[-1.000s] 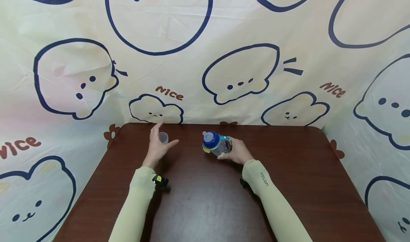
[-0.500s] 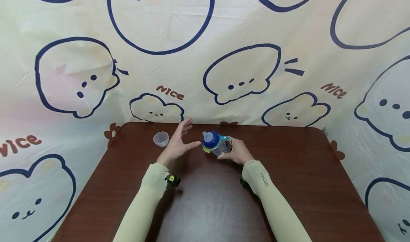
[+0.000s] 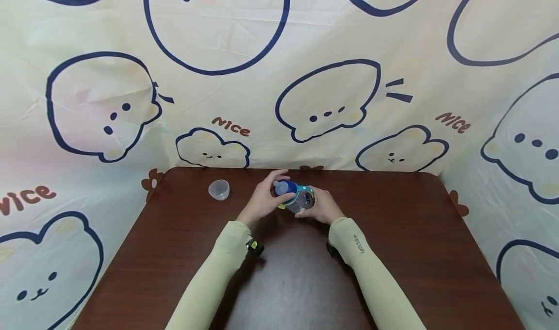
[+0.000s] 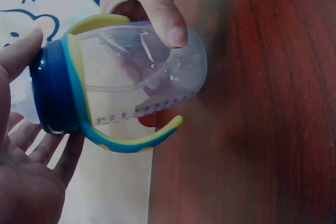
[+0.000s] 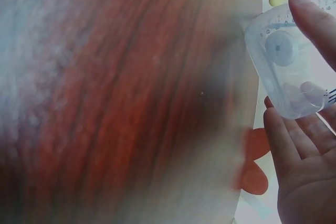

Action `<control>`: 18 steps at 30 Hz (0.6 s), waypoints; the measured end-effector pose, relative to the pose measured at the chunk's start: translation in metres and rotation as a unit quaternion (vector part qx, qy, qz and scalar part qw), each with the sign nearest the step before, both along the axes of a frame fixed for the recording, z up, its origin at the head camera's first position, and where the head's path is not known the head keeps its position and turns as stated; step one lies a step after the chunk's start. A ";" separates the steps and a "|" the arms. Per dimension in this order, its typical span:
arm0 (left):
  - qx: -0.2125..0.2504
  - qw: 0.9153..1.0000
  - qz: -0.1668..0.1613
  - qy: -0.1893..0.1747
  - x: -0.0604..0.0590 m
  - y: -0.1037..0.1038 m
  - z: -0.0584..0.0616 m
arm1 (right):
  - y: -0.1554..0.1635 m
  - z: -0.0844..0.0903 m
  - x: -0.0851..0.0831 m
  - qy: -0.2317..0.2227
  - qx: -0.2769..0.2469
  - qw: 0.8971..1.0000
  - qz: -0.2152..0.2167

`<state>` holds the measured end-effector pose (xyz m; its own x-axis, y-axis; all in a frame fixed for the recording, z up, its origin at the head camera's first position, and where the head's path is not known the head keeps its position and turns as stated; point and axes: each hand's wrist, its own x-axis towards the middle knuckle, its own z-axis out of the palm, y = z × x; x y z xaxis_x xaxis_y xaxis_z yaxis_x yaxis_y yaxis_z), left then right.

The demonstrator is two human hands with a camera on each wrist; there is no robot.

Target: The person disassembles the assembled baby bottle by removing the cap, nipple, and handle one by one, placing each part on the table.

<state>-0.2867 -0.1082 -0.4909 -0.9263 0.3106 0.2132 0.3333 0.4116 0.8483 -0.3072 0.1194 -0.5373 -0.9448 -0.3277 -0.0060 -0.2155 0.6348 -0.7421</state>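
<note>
A clear baby bottle [image 3: 301,201] with a blue collar, a pale spout and blue-and-yellow handles is held tilted above the table, its top toward the left. My right hand [image 3: 324,206] grips the clear body near its base, thumb on one side and fingers on the other. Around the blue collar [image 4: 55,87] is my left hand [image 3: 264,199], its thumb on the near side and its fingers reaching behind. A thin straw shows inside the bottle in the left wrist view. In the right wrist view, the bottle's base [image 5: 283,56] lies between thumb and fingers.
A small clear cup-shaped cover [image 3: 219,189] rests on the dark brown table [image 3: 297,281], left of both hands. The table's back edge lies just beyond the bottle. A cartoon-printed cloth [image 3: 244,97] hangs behind and at both sides.
My left hand has moved right, away from the clear cover, and come onto the bottle's blue collar. The right hand and bottle have stayed nearly in place. The cover stands free on the table.
</note>
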 end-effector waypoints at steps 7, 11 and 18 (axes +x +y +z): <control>-0.019 1.000 0.018 -0.001 0.000 0.000 -0.003 | 0.000 -0.001 -0.002 0.011 0.007 1.000 0.001; -0.020 1.000 0.018 -0.008 -0.001 -0.001 -0.006 | 0.000 -0.001 -0.002 0.007 0.004 1.000 0.000; -0.025 0.999 0.036 -0.003 -0.001 0.000 -0.008 | -0.001 -0.001 -0.001 0.002 0.000 1.000 0.000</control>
<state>-0.2872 -0.1081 -0.4991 -0.9478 0.2538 0.1931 0.2964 0.4768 0.8275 -0.3085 0.1182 -0.5381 -0.9448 -0.3277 -0.0013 -0.2191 0.6345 -0.7412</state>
